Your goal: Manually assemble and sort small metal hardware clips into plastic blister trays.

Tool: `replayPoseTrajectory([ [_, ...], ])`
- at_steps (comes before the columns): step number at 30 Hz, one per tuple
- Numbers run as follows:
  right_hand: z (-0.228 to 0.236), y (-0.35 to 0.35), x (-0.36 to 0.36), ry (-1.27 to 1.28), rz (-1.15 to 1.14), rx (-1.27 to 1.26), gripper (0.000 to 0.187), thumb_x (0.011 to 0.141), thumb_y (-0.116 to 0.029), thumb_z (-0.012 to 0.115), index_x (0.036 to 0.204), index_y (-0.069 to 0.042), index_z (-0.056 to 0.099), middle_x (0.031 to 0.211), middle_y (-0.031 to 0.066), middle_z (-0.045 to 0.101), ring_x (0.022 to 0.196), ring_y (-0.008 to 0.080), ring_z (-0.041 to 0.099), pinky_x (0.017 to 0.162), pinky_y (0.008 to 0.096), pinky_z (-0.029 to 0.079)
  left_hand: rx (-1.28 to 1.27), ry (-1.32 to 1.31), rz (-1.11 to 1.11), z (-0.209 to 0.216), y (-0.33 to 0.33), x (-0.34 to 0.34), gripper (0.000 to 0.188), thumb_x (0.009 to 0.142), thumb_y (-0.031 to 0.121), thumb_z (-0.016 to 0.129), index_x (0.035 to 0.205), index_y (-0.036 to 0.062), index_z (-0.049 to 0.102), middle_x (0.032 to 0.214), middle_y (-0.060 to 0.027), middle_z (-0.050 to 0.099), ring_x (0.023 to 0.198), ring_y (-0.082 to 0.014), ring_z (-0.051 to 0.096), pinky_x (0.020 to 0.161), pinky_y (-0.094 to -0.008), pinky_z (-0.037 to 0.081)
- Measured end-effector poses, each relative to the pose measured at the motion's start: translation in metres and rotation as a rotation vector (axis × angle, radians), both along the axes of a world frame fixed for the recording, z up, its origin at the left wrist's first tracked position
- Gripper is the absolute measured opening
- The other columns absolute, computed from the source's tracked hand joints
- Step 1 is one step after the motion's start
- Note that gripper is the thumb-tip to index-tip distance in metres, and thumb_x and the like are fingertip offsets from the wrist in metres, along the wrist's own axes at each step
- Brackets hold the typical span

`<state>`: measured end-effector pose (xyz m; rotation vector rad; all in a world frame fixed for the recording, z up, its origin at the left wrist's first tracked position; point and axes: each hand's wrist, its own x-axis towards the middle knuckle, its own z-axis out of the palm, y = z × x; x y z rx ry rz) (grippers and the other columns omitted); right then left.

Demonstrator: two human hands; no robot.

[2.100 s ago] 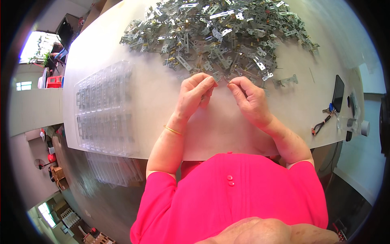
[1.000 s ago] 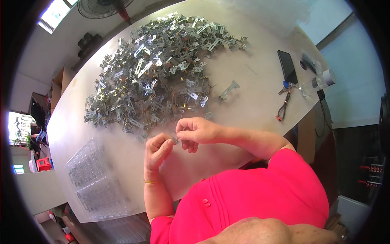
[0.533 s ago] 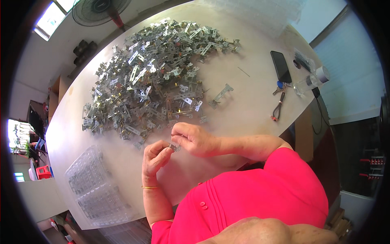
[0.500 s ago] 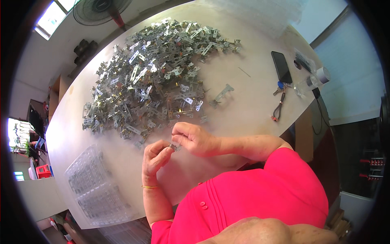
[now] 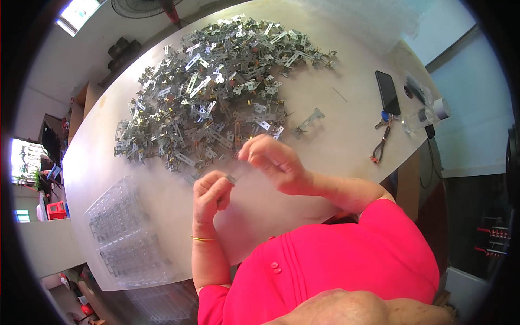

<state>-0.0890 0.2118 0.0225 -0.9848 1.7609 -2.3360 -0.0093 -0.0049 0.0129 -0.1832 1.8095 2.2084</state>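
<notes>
Table [image 5: 346,149], pale; on it, one heap [image 5: 200,95] of metal brackets. Left hand [image 5: 210,194], gold bracelet [image 5: 202,238] at wrist, pinching one small metal piece [image 5: 231,179]. Right hand [image 5: 279,167], half curled, apart from the left, at the heap's near edge; whether it holds anything, hidden. To the right: one loose bracket [image 5: 308,123], thin rod [image 5: 339,95], phone [image 5: 387,92], keys [image 5: 382,140], clear bottle [image 5: 418,120]. To the left: clear plastic trays [image 5: 127,238].
</notes>
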Motion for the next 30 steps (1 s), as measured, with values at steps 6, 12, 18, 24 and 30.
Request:
replayPoseTrajectory([
  [6, -0.004, -0.003, 0.001, 0.550, 0.145, 0.336, 0.018, 0.087, 0.002, 0.068, 0.100, -0.005, 0.058, 0.119, 0.0117, 0.062, 0.110, 0.0318, 0.061, 0.092, 0.0401, 0.050, 0.144, 0.000, 0.097, -0.005, 0.005, -0.002, 0.026, 0.100, 0.023, 0.061, 0.087, -0.0001, 0.063, 0.060, -0.0024, 0.053, 0.038, -0.0080, 0.041, 0.037, -0.0231, 0.032],
  [12, -0.011, -0.007, 0.000, 0.598, 0.131, 0.313, 0.022, 0.085, 0.003, 0.070, 0.102, -0.004, 0.059, 0.113, 0.0115, 0.063, 0.102, 0.0314, 0.063, 0.084, 0.0388, 0.053, 0.164, -0.053, 0.047, -0.006, 0.000, -0.001, 0.031, 0.102, 0.026, 0.056, 0.091, -0.0026, 0.063, 0.067, -0.0048, 0.058, 0.041, -0.0100, 0.047, 0.039, -0.0245, 0.039],
  [18, -0.009, -0.007, 0.001, 0.379, 0.102, 0.248, 0.013, 0.090, 0.002, 0.067, 0.101, -0.002, 0.060, 0.108, 0.0112, 0.061, 0.098, 0.0267, 0.063, 0.084, 0.0328, 0.053, 0.490, -0.065, 0.021, -0.010, -0.003, -0.002, 0.036, 0.103, 0.028, 0.051, 0.111, -0.0060, 0.062, 0.086, -0.0148, 0.065, 0.057, -0.0220, 0.064, 0.059, -0.0333, 0.055],
  [24, -0.009, -0.005, 0.001, -0.129, 0.181, 0.092, 0.006, 0.103, -0.003, 0.054, 0.105, -0.001, 0.058, 0.114, 0.0068, 0.057, 0.098, 0.0123, 0.060, 0.086, 0.0292, 0.051, 0.384, 0.369, 0.127, -0.018, -0.001, -0.006, 0.048, 0.096, 0.015, 0.061, 0.137, -0.0071, 0.052, 0.135, -0.0189, 0.060, 0.125, -0.0285, 0.059, 0.109, -0.0421, 0.044],
  [30, -0.013, -0.010, 0.006, -0.472, 0.269, 0.067, 0.008, 0.104, -0.008, 0.056, 0.104, -0.001, 0.059, 0.110, 0.0049, 0.059, 0.092, 0.0099, 0.058, 0.083, 0.0252, 0.048, 0.189, 0.401, 0.112, -0.020, 0.001, -0.002, 0.046, 0.094, 0.009, 0.066, 0.137, -0.0037, 0.057, 0.140, -0.0171, 0.058, 0.135, -0.0297, 0.051, 0.116, -0.0444, 0.036],
])
